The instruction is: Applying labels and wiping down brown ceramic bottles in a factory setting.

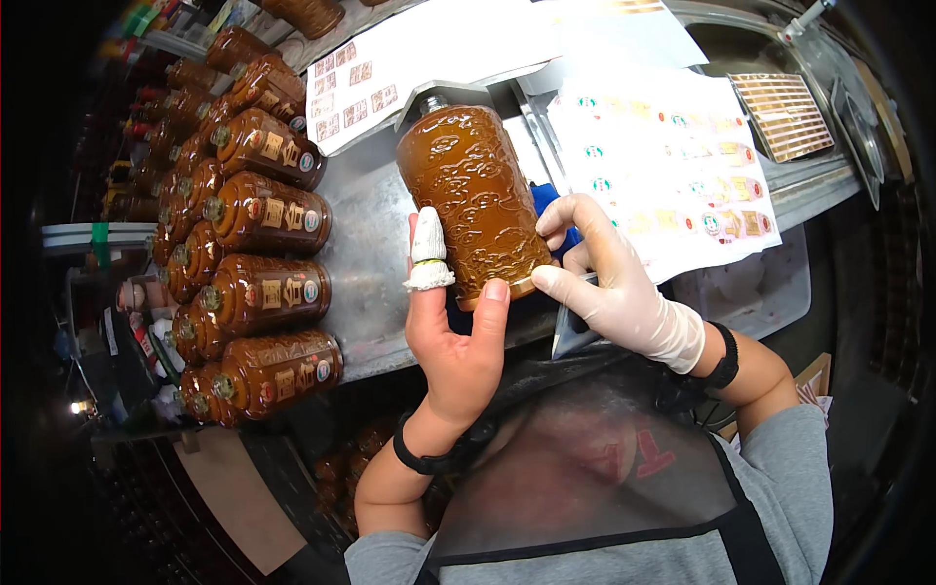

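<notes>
A brown embossed bottle [471, 195] lies tilted in front of me, its neck pointing away and its base toward me. My left hand [453, 356] grips it from the left, thumb on the base edge. A white cot [429, 252] covers one left fingertip. My right hand [619, 292], in a thin white glove, closes on the bottle's lower right corner. Along the base edge runs a narrow gold strip [522, 287], with the right thumb at its end. A pale blue-grey, pointed flat thing [573, 327] shows below the right fingers; I cannot tell whether they touch it.
Several labelled brown bottles [275, 216] lie stacked in rows at the left. Right of the held bottle are a sticker sheet [673, 175] and a gold-striped sheet [782, 115]. Another sticker sheet [390, 68] lies beyond, on the metal table [366, 234]. A clear plastic tub [760, 283] stands lower right.
</notes>
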The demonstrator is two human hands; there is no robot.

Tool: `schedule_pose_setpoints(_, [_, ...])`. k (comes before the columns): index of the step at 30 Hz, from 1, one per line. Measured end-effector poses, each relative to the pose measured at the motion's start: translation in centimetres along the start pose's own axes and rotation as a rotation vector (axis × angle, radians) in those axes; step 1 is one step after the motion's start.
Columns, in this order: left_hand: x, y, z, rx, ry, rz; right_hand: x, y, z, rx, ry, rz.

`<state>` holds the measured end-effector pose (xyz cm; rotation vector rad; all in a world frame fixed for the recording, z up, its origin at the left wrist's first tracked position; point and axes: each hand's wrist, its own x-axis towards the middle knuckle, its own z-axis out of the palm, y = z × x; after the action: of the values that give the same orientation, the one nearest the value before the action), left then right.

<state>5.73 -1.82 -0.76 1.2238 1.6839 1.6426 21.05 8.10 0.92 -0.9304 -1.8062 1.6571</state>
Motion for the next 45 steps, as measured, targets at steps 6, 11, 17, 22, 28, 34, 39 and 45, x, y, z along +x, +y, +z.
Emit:
schedule_pose_setpoints(6, [-0.1, -0.4, -0.7, -0.083, -0.045, -0.023, -0.4, -0.4, -0.3, -0.082, 0.054, -0.085])
schedule_pose_setpoints(11, [-0.1, -0.8, -0.9, -0.084, -0.057, -0.007, -0.5, -1.8, 0.0, -0.242, 0.023, -0.286])
schedule_pose_setpoints(17, [-0.3, -1.1, -0.9, -0.089, -0.056, -0.011, -0.5, -2.0, -0.1, -0.246, -0.016, -0.26])
schedule_pose_setpoints(22, [-0.3, -1.2, -0.8, -0.076, -0.05, 0.006, 0.3, -2.8, -0.4, -0.27, -0.082, -0.233])
schedule_pose_setpoints(28, [-0.4, -1.3, -0.8, -0.1, -0.047, -0.009, 0.7, -3.0, -0.9, -0.13, -0.172, -0.085])
schedule_pose_setpoints(34, [-0.3, -1.2, -0.8, -0.087, -0.039, 0.011, 0.1, -2.8, -0.9, -0.131, -0.119, -0.052])
schedule_pose_setpoints(39, [-0.3, -1.3, -0.8, -0.07, -0.055, 0.022, -0.1, -2.1, -1.1, -0.231, -0.111, -0.289])
schedule_pose_setpoints(45, [-0.3, -1.2, -0.7, -0.079, -0.052, 0.019, -0.2, -1.4, -1.3, -0.209, -0.11, -0.287])
